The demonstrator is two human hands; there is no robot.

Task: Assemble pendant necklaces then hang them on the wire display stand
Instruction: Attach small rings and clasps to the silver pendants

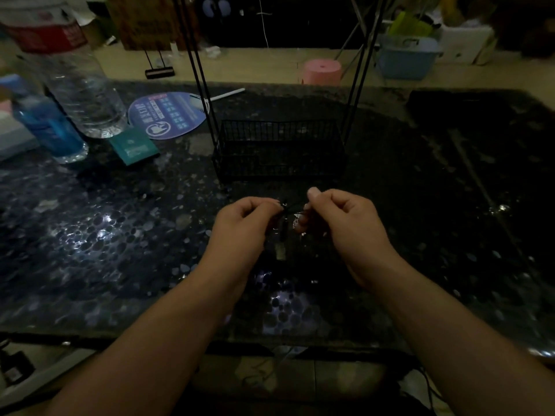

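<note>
My left hand [244, 223] and my right hand [345, 223] are held close together above the dark table, each pinching a thin black necklace cord [285, 206] between thumb and fingers. A small pale rectangular pendant [280, 250] hangs from the cord between my hands. Just beyond my hands stands the black wire display stand [279, 148], with a mesh basket at its base and thin black uprights that rise out of view. The light is dim and the cord's full length is hard to see.
A large clear water bottle [81, 85], a blue bottle [49, 127], a round blue fan [168, 114] and a teal packet [133, 145] sit at the left of the speckled dark table [120, 235]. A pink stool [322, 72] and a blue bin [405, 57] stand on the floor behind.
</note>
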